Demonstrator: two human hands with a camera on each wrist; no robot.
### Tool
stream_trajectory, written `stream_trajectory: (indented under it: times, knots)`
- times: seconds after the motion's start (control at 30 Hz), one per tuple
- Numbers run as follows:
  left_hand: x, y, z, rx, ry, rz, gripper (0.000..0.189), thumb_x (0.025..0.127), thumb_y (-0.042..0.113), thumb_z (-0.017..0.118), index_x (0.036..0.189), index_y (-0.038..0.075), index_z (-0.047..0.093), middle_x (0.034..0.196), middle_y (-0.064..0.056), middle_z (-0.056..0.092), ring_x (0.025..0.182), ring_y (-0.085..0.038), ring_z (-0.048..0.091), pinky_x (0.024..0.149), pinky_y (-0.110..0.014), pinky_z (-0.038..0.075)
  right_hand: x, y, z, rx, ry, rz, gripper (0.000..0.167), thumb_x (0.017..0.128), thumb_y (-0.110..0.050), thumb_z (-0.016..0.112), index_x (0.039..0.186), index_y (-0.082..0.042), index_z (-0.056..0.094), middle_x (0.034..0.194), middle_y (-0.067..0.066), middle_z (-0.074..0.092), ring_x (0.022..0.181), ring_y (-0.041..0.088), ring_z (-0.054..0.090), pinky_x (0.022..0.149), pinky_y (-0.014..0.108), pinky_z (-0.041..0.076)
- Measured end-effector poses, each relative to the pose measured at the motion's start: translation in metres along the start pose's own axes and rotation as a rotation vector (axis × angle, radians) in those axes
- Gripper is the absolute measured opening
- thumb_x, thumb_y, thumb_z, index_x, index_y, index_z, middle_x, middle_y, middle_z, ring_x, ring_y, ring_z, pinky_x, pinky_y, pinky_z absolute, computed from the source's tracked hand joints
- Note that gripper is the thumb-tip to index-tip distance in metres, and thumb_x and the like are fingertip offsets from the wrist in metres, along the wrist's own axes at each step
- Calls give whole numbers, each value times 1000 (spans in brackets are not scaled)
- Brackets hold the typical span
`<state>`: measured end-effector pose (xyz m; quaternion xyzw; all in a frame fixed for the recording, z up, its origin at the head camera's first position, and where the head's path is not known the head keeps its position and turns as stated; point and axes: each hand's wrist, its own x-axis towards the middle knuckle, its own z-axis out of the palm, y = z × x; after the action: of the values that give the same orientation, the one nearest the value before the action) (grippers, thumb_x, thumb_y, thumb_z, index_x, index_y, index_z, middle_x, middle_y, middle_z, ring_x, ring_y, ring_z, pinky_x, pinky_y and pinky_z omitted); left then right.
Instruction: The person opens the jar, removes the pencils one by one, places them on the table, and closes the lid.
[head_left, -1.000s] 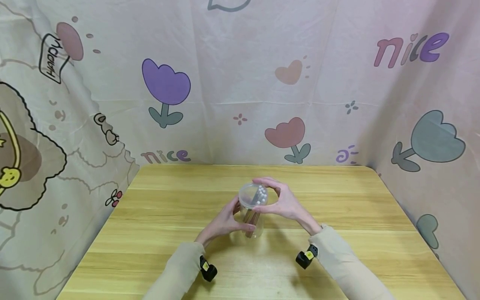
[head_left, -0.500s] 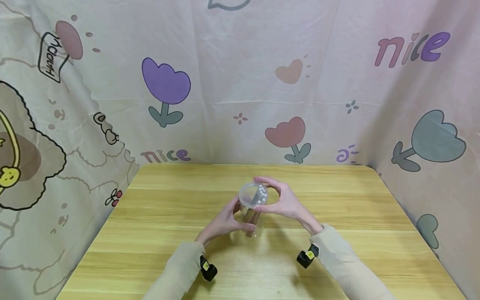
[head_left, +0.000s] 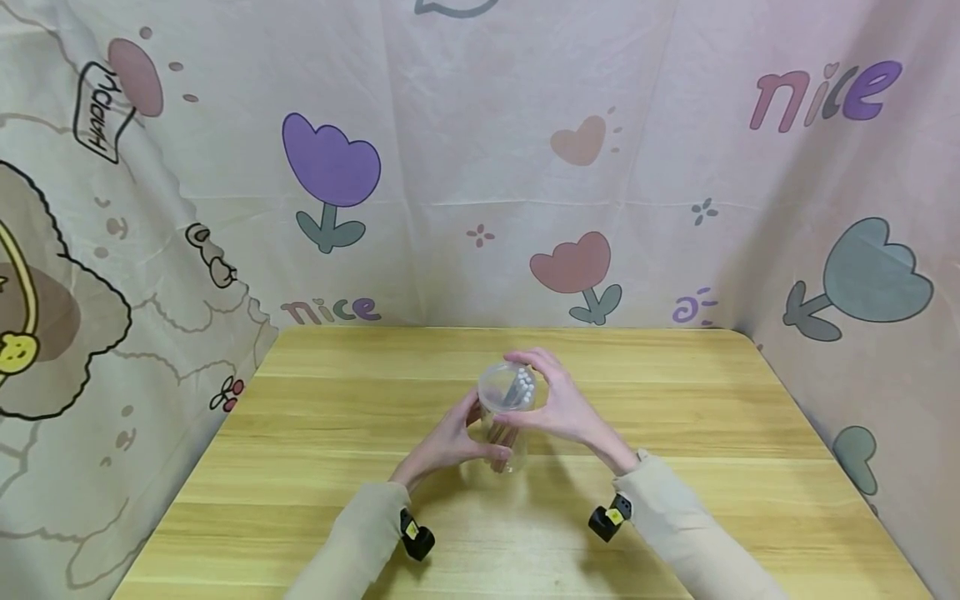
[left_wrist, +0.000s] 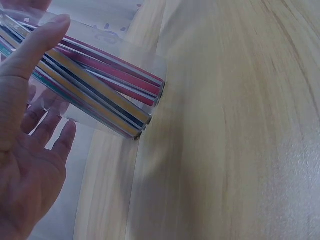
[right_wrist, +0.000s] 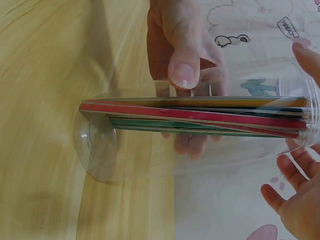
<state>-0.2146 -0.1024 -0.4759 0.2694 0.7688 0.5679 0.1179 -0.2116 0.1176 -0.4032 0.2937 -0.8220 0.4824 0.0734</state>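
Note:
A clear jar (right_wrist: 140, 155) appears to stand upright on the table, with several striped, pencil-like sticks (left_wrist: 100, 82) in red, yellow, dark blue and green leaning inside. Their white ends show through the clear round lid (head_left: 495, 385) in the head view. My left hand (head_left: 450, 437) holds the jar's body from the left, thumb in front and fingers behind. Up at the top, my right hand (head_left: 564, 408) grips the lid's rim between the thumb at the near side and fingers at the far side. The right wrist view shows the left thumb (right_wrist: 183, 72) against the jar wall.
The wooden table (head_left: 337, 375) stretches out around the jar on all sides. A patterned cloth (head_left: 465, 167) hangs behind the table and along its sides. Both beige sleeves carry a small black wrist camera (head_left: 610, 518).
My right hand has turned slightly on the lid, its thumb sliding left along the near rim and its wrist shifting a little. The left hand and jar keep their place.

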Motion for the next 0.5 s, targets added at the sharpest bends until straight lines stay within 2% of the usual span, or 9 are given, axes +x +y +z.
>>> stream_trajectory:
  times: [0.27,0.5]
  knots:
    - [1,1,0,-3,-4,-8,103,76,21,89,158,26,27,160,-10,39,148,-32,39,124,-58,30,0,-2,-6,30,-22,9,77,71,-23,91,139,-15,58,136,7,60,129,27,52,115,64,39]
    - [0,1,-1,0,-9,-14,105,76,21,89,159,20,25,160,-4,39,148,-33,38,124,-60,29,0,-3,-14,35,-93,6,80,74,-20,89,145,-12,52,147,10,54,137,32,46,117,68,34]
